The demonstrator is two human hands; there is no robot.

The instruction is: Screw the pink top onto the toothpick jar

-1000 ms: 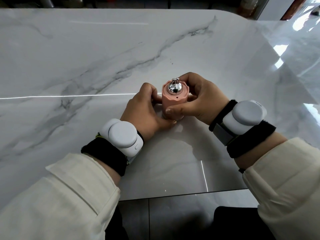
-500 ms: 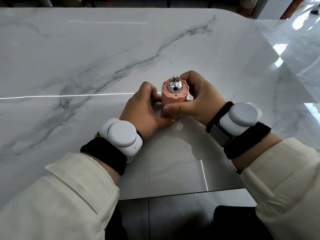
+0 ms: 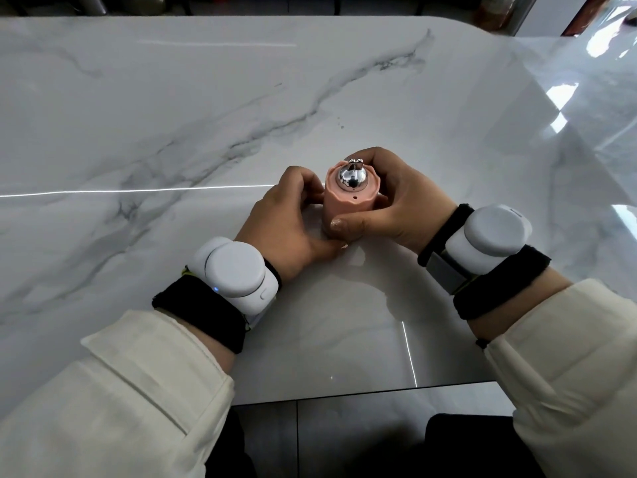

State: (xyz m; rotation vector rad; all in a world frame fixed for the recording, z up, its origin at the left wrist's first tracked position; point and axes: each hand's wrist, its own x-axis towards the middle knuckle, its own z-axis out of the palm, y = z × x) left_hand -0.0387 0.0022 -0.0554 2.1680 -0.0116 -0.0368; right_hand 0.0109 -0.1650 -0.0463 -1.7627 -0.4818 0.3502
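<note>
The pink top (image 3: pixel 351 194), fluted and capped by a shiny silver ball knob (image 3: pixel 351 175), stands upright in the middle of the marble table (image 3: pixel 172 132). It sits over the toothpick jar, whose body is hidden by the top and my fingers. My right hand (image 3: pixel 396 208) wraps the pink top from the right, thumb across its front lower edge. My left hand (image 3: pixel 289 222) grips the lower part from the left, near the table surface.
Both wrists carry white round devices (image 3: pixel 238 270) on black straps. The table's front edge (image 3: pixel 344 395) runs just below my forearms, with dark floor tiles under it. Bright window reflections lie on the right side of the table.
My right wrist has rotated slightly, with the thumb sliding along the pink top's front. The left hand and the jar stay in place.
</note>
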